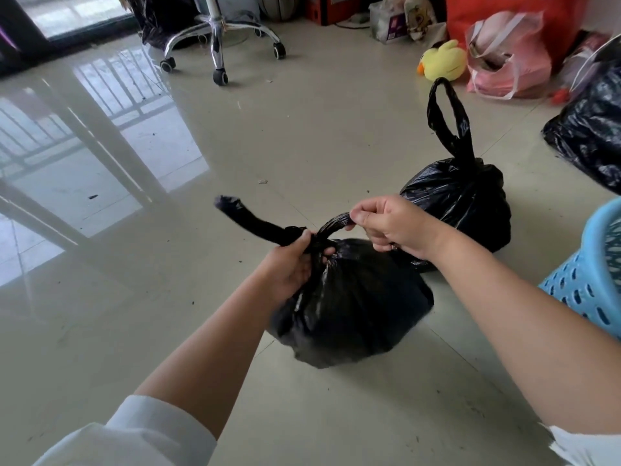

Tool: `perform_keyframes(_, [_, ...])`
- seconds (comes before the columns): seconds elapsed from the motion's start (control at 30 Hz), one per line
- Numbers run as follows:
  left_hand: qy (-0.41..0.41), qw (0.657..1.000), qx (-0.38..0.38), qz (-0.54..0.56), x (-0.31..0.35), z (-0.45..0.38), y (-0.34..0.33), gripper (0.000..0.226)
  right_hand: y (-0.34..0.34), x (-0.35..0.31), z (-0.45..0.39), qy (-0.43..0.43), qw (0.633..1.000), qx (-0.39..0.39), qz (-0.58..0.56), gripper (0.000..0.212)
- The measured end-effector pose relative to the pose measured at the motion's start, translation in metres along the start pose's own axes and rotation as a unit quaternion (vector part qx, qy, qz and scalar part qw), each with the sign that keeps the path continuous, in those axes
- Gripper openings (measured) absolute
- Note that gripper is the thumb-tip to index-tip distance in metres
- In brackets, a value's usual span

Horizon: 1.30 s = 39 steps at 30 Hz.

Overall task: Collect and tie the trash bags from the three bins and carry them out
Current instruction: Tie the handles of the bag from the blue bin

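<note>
A full black trash bag (353, 304) sits on the tiled floor in front of me. My left hand (289, 264) grips its gathered neck and one twisted handle strip, whose end sticks out to the left. My right hand (386, 223) pinches the other twisted handle strip and holds it taut to the right. Behind it stands a second black trash bag (463, 200), tied, with its handle loops pointing up. Another black bag (591, 136) lies at the right edge, partly cut off by the frame.
A blue perforated bin (591, 274) stands at the right edge, close to my right forearm. A wheeled chair base (218, 38) is at the back. A yellow plush duck (443, 62), a pink plastic bag (507, 58) and other clutter line the far right wall.
</note>
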<state>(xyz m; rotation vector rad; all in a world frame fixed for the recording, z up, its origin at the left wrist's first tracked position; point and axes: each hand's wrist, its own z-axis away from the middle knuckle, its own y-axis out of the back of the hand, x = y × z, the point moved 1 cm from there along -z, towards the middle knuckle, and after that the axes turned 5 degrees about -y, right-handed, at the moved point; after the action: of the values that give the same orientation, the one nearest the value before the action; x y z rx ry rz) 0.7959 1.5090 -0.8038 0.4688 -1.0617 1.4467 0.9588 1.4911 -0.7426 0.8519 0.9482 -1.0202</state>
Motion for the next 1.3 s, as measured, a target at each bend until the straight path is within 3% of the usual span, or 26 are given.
perform_keyframes(0.17, [0.007, 0.996, -0.005, 0.084, 0.005, -0.005, 0.006, 0.039, 0.000, 0.008, 0.005, -0.042, 0.978, -0.094, 0.180, 0.022])
perform_keyframes(0.27, [0.004, 0.998, -0.027, 0.053, 0.004, -0.003, 0.001, 0.035, 0.006, 0.018, 0.006, -0.103, 0.960, -0.130, 0.226, 0.024])
perform_keyframes(0.37, [0.009, 0.998, -0.060, 0.031, 0.002, 0.003, -0.002, 0.056, 0.014, 0.019, 0.009, -0.142, 0.933, -0.170, 0.282, 0.025])
perform_keyframes(0.43, [0.003, 0.998, -0.053, 0.017, 0.001, 0.003, -0.004, 0.059, 0.020, 0.009, 0.013, -0.161, 0.920, -0.172, 0.314, 0.021])
perform_keyframes(0.5, [-0.008, 0.999, -0.053, 0.002, 0.000, 0.003, -0.003, 0.049, 0.029, -0.005, 0.017, -0.143, 0.928, -0.120, 0.324, 0.017])
perform_keyframes(0.6, [-0.015, 0.995, -0.091, -0.042, -0.004, 0.006, -0.003, 0.064, 0.044, -0.025, 0.020, -0.064, 0.939, -0.044, 0.335, 0.037])
perform_keyframes(0.67, [-0.013, 0.992, -0.114, -0.057, -0.006, 0.006, -0.005, 0.067, 0.040, -0.024, 0.018, -0.081, 0.915, -0.084, 0.386, 0.064])
perform_keyframes(0.77, [-0.011, 0.986, -0.151, -0.072, -0.006, 0.007, -0.012, 0.064, 0.014, -0.001, 0.010, -0.121, 0.897, -0.146, 0.400, 0.085])
perform_keyframes(0.87, [0.001, 0.980, -0.178, -0.095, -0.005, 0.012, -0.016, 0.048, 0.003, 0.018, 0.005, -0.113, 0.921, -0.108, 0.357, 0.065])
perform_keyframes(0.97, [-0.006, 0.989, -0.131, -0.074, -0.005, 0.006, -0.013, 0.041, 0.009, 0.022, 0.004, -0.099, 0.944, -0.081, 0.304, 0.018])
perform_keyframes(1.0, [-0.009, 0.992, -0.103, -0.067, -0.005, 0.005, -0.013, 0.041, 0.012, 0.023, 0.003, -0.099, 0.944, -0.080, 0.303, 0.012])
perform_keyframes(1.1, [-0.011, 0.998, -0.023, -0.064, -0.008, 0.003, -0.021, 0.038, 0.015, 0.024, -0.002, -0.105, 0.946, -0.068, 0.298, 0.011])
perform_keyframes(1.17, [-0.025, 0.991, 0.050, -0.118, -0.012, 0.000, -0.025, 0.038, 0.012, 0.026, -0.004, -0.112, 0.944, -0.059, 0.306, 0.014])
perform_keyframes(1.23, [-0.055, 0.968, 0.121, -0.211, -0.016, -0.004, -0.024, 0.039, 0.007, 0.028, -0.004, -0.129, 0.941, -0.069, 0.305, 0.015])
perform_keyframes(1.3, [-0.103, 0.922, 0.156, -0.339, -0.017, -0.004, -0.025, 0.036, 0.000, 0.028, -0.005, -0.130, 0.939, -0.081, 0.307, 0.024])
